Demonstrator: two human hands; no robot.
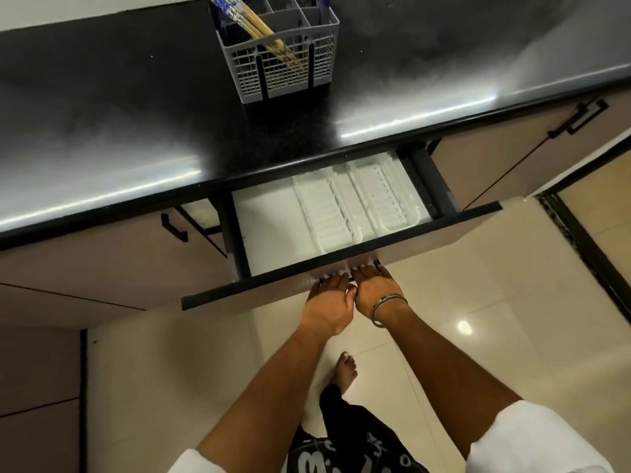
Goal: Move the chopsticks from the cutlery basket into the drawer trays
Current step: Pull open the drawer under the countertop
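At the top centre of the frame a grey cutlery basket [280, 52] stands on the black worktop [102, 124], and the chopsticks [252, 25] lean in its left rear compartment, their patterned blue-and-white tops toward the upper left and their wooden shafts slanting down to the right inside the mesh wall. Below the worktop edge, in the middle of the frame, a drawer [392, 257] is pulled out, its pale front tilted across the picture from lower left to upper right. Inside it lie two white trays [358, 206] side by side on the right part of the white drawer floor (both hold nothing that can be seen), with bare floor to their left. Both hands are on the drawer front's top edge at the centre of the frame: the left hand [329, 302] and the right hand [375, 290] sit touching one another, fingers curled over the dark handle strip, so each grip is closed around the drawer's edge. A metal bangle [389, 308] circles the right wrist. White sleeves [532, 442] show at the bottom corners, and a bare foot [345, 370] stands on the glossy cream floor tiles [478, 302] below the hands. Dark handles mark the neighbouring cabinet doors at left and upper right.
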